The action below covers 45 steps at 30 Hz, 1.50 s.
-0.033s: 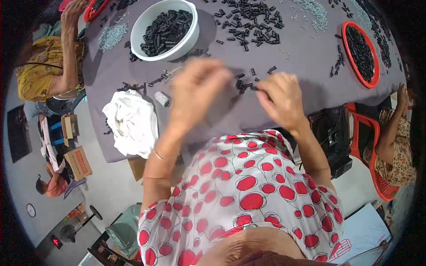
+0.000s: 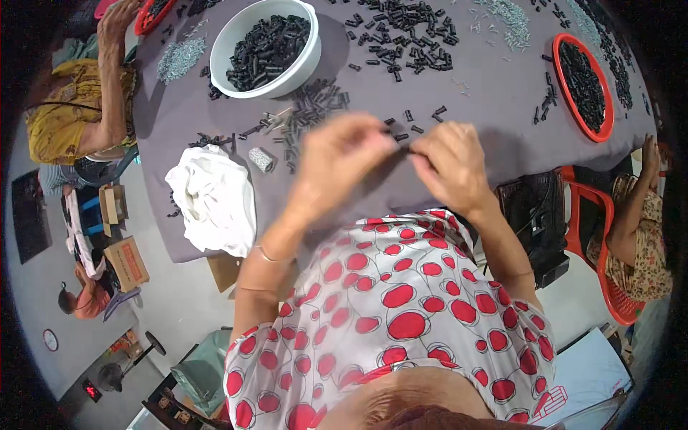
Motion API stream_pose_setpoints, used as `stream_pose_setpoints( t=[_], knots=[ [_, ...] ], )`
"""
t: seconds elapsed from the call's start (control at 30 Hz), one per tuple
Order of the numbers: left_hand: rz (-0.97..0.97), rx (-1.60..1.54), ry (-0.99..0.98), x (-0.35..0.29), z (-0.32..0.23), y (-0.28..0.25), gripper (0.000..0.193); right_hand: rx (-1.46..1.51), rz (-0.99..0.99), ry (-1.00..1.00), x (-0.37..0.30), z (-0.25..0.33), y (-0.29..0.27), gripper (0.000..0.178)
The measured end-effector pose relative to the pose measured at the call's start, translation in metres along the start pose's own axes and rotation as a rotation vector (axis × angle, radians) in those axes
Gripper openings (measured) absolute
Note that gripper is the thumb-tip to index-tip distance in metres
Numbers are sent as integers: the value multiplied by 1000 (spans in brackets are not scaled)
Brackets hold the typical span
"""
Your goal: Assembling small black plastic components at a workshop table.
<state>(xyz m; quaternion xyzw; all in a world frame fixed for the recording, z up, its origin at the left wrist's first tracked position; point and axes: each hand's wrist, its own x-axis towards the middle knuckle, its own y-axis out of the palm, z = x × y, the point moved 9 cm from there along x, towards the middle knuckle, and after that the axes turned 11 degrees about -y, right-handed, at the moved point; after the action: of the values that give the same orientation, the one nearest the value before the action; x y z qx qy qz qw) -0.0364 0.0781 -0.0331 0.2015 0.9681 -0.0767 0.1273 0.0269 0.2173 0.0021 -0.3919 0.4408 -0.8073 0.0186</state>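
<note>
My left hand (image 2: 342,163) is slightly blurred, its thumb and fingers drawn together in a pinch. Close beside it my right hand (image 2: 453,166) is closed, with thumb and fingertips pressed together. The fingertips of both hands nearly meet, and whatever they pinch is too small or hidden to make out. Just beyond and between them lie a few short black cylindrical pieces (image 2: 401,136). A heap of dark grey cylindrical pieces (image 2: 315,107) spreads behind my left hand. Left of that hand are a small speckled grey cylinder (image 2: 261,160) and a crumpled white cloth (image 2: 213,199).
A white bowl (image 2: 315,50) of black pieces stands at the far left. More black pieces (image 2: 412,43) and silvery screw-like pieces (image 2: 510,25) lie farther back on the grey cloth. A red basket (image 2: 608,118) of black pieces is at right. Other people sit at both sides.
My left hand has moved right, toward my right hand, uncovering more of the dark grey heap. My right hand has barely shifted.
</note>
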Motion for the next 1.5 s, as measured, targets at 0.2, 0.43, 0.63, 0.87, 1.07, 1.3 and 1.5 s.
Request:
stream_pose_setpoints(
  t=[0.2,0.43,0.63,0.87,1.07,1.3,1.5],
  knots=[
    [323,-125,-440,-26,53,43,13,230,68,-36,-15,16,8,22],
    [442,-110,-416,-27,56,44,13,324,141,-33,-18,18,12,19],
    [293,-158,-420,-20,55,33,16,167,-106,365,-44,-61,-24,19],
    [150,-355,-361,-15,64,28,20,-37,-80,180,-41,-61,-8,22],
    [109,-388,-350,-16,66,29,21,-55,-4,200,-36,-53,-7,20],
    [162,-424,-275,-17,61,35,20,94,32,92,-5,-4,2,17],
    [146,-387,-237,-18,61,35,19,30,57,9,1,11,6,19]
  ],
)
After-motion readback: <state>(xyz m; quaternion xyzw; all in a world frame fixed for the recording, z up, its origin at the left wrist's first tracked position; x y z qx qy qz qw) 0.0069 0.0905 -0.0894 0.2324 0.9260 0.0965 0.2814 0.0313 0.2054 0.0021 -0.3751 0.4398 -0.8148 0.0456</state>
